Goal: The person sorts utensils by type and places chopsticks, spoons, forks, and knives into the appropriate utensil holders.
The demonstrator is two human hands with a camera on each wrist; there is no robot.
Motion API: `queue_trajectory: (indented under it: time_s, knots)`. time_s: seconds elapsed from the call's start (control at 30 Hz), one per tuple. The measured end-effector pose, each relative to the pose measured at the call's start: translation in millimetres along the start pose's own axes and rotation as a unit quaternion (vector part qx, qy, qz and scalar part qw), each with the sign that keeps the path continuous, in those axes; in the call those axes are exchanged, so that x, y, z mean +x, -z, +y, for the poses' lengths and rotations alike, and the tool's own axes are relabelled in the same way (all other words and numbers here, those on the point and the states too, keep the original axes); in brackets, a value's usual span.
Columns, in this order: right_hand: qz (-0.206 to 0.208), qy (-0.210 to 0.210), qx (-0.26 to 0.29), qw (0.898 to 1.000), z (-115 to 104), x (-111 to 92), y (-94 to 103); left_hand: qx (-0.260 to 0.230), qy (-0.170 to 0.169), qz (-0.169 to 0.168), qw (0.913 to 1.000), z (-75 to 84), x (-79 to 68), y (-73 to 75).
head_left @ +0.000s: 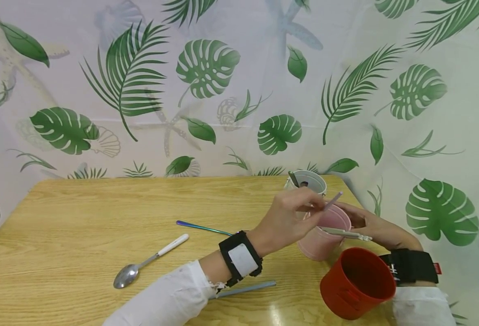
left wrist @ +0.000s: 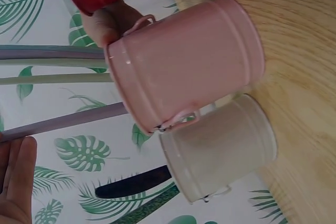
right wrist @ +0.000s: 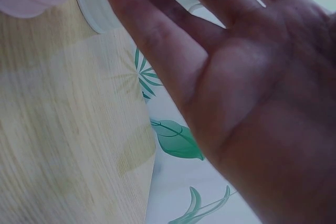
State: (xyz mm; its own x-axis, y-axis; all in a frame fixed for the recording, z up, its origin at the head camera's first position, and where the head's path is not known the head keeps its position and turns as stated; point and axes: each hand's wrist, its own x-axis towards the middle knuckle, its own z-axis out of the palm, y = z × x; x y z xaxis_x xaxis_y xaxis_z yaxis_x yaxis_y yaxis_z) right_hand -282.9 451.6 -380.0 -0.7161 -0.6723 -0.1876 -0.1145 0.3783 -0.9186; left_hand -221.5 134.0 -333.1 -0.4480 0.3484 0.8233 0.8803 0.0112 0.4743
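My left hand pinches a slim purple straw near the pink bucket's mouth. In the left wrist view the straw's far end meets the rim of the pink bucket, and fingers of the left hand show at its other end. My right hand holds the pink bucket at its rim, thumb on the near side and fingers reaching behind. Several pale straws stick out over the bucket's rim. In the right wrist view the right hand has its fingertips against the bucket.
Behind the pink bucket a white bucket holds dark- and green-handled utensils. A red bucket is by the right wrist. On the table lie a white-handled spoon, an iridescent thin-handled utensil and a grey-blue straw, partly behind the left arm.
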Motion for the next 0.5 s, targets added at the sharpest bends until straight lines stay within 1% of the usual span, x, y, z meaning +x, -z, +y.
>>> queue_trajectory:
  time_s: [0.13, 0.27, 0.37, 0.5]
  knots:
    - [-0.002, 0.002, -0.004, 1.0, -0.2, 0.7, 0.1, 0.009, 0.01, -0.008, 0.9999, -7.1, -4.0, -2.7]
    - [0.004, -0.011, -0.009, 1.0, -1.3, 1.3, -1.0, 0.002, 0.017, -0.021, 0.9996, -12.2, -6.8, -4.9]
    - [0.009, -0.017, -0.007, 1.0, -2.0, 1.1, -1.2, -0.004, 0.017, -0.031, 0.9994, -15.4, -7.5, -7.1]
    - [0.009, -0.009, 0.0, 1.0, -2.2, 0.9, -1.1, 0.003, 0.012, -0.042, 0.999, -19.1, -7.5, -10.7]
